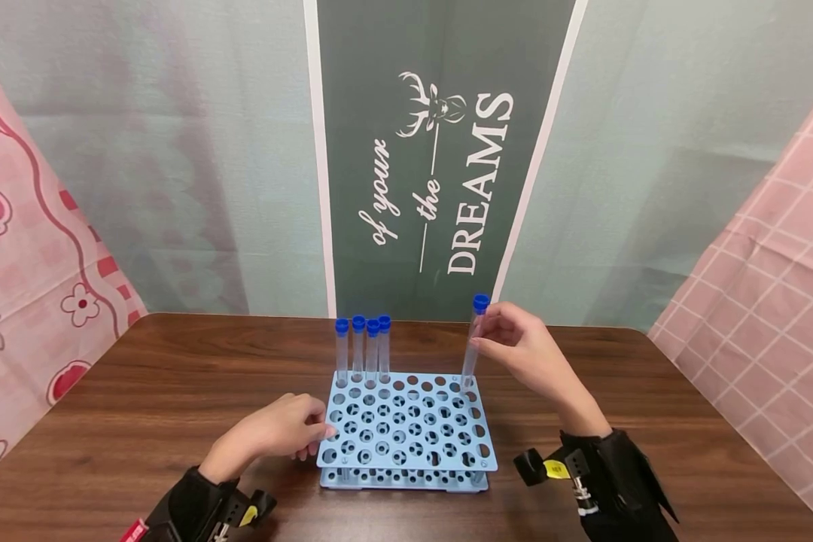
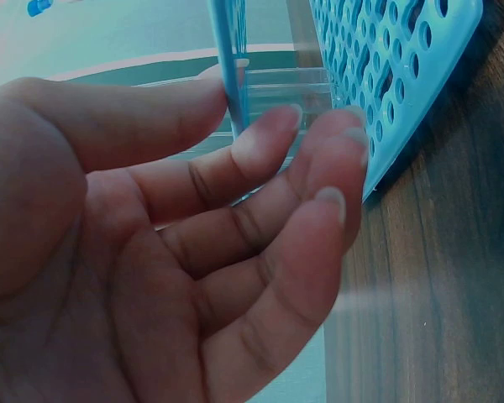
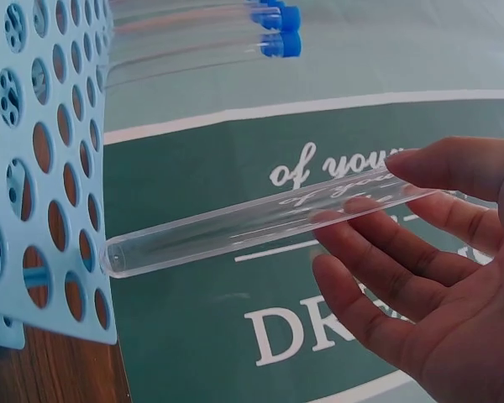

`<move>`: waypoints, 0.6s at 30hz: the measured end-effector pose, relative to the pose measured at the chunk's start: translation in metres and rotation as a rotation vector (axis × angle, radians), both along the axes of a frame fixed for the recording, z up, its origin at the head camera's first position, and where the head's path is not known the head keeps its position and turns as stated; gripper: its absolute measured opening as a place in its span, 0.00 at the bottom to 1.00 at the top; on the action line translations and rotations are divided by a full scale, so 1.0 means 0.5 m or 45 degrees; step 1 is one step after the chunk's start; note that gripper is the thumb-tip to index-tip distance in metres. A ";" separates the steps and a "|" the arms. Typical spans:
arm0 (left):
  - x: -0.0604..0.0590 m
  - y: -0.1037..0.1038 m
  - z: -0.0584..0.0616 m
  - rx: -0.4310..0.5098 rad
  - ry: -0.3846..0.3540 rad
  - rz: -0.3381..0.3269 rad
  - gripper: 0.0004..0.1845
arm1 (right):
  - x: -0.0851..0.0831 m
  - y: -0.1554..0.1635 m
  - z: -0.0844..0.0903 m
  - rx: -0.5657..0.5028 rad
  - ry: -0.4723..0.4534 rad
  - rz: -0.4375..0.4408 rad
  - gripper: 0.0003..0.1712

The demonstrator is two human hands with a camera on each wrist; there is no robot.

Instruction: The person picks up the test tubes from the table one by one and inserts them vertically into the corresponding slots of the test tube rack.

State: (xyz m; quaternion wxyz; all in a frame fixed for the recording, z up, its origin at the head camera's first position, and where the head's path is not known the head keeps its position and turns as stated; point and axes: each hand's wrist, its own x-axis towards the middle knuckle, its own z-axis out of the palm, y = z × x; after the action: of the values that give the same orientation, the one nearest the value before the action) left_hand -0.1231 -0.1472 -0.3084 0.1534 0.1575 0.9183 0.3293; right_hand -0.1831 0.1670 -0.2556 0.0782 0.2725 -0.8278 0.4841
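A light blue test tube rack (image 1: 406, 429) with many round holes stands on the brown wooden table (image 1: 142, 391). Several clear tubes with blue caps (image 1: 362, 354) stand in its far left row. My right hand (image 1: 515, 346) pinches another clear blue-capped tube (image 1: 473, 342) near its top, its lower end just at the rack's far right holes. In the right wrist view this tube (image 3: 252, 222) is held by the fingertips (image 3: 420, 164), its rounded end beside the rack (image 3: 50, 168). My left hand (image 1: 284, 429) rests its fingers against the rack's left edge (image 2: 386, 75).
A green banner with white lettering (image 1: 440, 158) hangs behind the table, with pink patterned cloths (image 1: 27, 241) at both sides. The table's far edge (image 1: 244, 316) runs just behind the rack.
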 end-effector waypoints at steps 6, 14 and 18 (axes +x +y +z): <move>0.000 0.000 0.002 0.005 0.005 -0.003 0.14 | -0.003 -0.023 0.004 -0.002 -0.016 0.046 0.10; 0.000 0.000 0.000 0.008 0.004 0.002 0.13 | -0.014 -0.056 0.003 -0.005 -0.046 0.090 0.09; 0.002 -0.001 -0.001 0.007 0.005 -0.005 0.14 | -0.017 -0.072 0.003 0.003 -0.068 0.093 0.09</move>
State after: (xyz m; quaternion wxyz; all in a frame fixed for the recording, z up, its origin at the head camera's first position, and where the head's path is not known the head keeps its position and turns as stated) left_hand -0.1223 -0.1475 -0.3088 0.1519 0.1603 0.9173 0.3313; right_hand -0.1917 0.1307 -0.2540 0.0380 0.2896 -0.8198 0.4926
